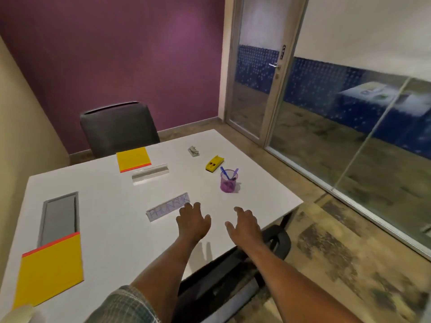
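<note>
Paper name strip (168, 207) lies flat, lettering up, near the front edge of the white counter (112, 217). The left hand (193, 221) reaches its right end, fingers (188, 208) spread, holding nothing; the right hand (246, 223) hovers alongside, equally splayed (probably ready to lift it toward the clear holder (150, 174)).

The person is wearing a checked grey-and-cream fabric sleeve (123, 306) on the left arm, showing at seven o'clock in the view. Both forearms are showing bare down to the left hand (193, 222) and the right hand (245, 226).
</note>
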A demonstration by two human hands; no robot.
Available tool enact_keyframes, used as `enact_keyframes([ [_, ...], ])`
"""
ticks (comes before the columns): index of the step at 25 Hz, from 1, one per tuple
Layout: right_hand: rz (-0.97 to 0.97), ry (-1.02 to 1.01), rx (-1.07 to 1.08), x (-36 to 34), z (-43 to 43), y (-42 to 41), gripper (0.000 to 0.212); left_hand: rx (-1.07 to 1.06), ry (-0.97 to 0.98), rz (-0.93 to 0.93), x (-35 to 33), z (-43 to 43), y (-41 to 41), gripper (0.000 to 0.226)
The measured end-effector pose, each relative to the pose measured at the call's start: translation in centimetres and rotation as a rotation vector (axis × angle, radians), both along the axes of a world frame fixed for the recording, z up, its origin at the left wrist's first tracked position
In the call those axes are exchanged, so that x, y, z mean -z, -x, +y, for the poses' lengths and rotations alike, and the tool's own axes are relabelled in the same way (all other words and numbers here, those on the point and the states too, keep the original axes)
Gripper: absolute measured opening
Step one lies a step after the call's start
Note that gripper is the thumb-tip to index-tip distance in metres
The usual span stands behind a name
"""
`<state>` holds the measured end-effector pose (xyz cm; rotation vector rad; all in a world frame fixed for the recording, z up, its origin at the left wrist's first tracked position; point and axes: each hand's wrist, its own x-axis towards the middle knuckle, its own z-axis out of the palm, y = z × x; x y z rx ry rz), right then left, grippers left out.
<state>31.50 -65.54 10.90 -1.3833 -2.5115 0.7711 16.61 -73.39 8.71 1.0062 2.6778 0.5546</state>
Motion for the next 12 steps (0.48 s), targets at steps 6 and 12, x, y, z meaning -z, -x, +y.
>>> enact_keyframes([
  [6, 0.056, -0.075, 0.198, -2.9, 5.5, -14.4, 0.062, 0.238, -0.054, 0.053, -3.3, 9.0, -13.7, 0.053],
  [12, 0.072, -0.075, 0.444, -3.6, 8.9, -25.1, 0.064, 0.511, -0.057, 0.105, -5.1, 15.4, -24.1, 0.058],
])
